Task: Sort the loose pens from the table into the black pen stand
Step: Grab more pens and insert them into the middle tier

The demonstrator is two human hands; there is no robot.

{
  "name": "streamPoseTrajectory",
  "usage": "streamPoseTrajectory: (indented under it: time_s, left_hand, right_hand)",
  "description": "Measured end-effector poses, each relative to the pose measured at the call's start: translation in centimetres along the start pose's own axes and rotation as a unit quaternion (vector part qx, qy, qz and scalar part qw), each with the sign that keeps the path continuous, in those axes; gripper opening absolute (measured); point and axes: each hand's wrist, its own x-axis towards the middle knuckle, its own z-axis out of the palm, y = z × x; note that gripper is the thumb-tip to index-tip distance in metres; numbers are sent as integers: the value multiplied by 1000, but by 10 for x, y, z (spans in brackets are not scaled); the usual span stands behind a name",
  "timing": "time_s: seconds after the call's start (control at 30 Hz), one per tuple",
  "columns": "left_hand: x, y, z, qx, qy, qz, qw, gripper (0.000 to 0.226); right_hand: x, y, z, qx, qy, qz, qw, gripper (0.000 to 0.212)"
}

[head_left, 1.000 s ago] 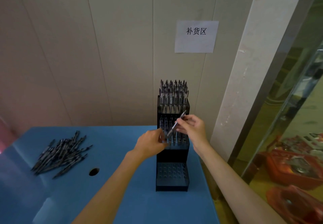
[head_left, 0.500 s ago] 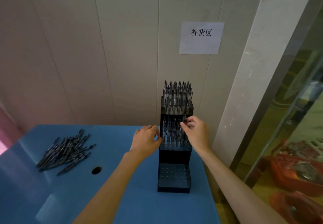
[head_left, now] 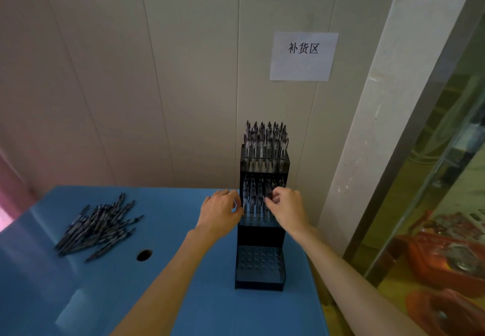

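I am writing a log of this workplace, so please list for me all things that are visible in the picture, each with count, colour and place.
pen stand: one, black, three tiers, at the right side of the table by the wall.
pens in stand: many, dark, upright in the top and middle tiers; lowest tier shows only empty holes.
loose pens: a pile, too many to count, dark, on the left of the table.
table: one, blue, with a round hole near the pile.
paper sign: one, white with black characters, on the wall.
red containers: at least two, behind glass on the right, blurred.
left hand: at the stand's left edge, middle tier.
right hand: fingers curled at the middle-tier pens.
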Motion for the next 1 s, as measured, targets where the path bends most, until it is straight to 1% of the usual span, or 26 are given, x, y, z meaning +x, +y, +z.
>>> streamPoseTrajectory:
  time_s: [0.1,0.23,0.33,0.43,0.5,0.63,0.83,1.0]
  left_hand:
    - [-1,0,1,1,-8,-5,1000,8]
    - [-2,2,0,6,-17,-10,1000,8]
    - [-3,4,0,6,-15,-18,1000,10]
    - [-7,6,-2,5,-10,-26,1000,18]
    - [-11,8,-4,9,-7,-30,999,25]
    - [-23,11,-9,5,-7,-45,999,32]
    - [-58,-4,-18,33,-2,-91,995,35]
    - [-100,-25,-31,58,-3,-148,987,39]
  right_hand:
    - [-8,6,7,-16,-10,12,1000,28]
    - [-7,7,6,-34,-12,18,999,31]
    - [-10,7,3,-50,-30,29,998,26]
    - [-19,4,-2,-64,-43,26,997,19]
    - [-26,-1,-6,-60,-59,11,996,19]
    - [-38,-17,-6,-9,-135,-43,990,18]
    - [-53,-35,15,17,-200,-87,976,40]
    - [-68,-61,43,7,-225,-116,967,43]
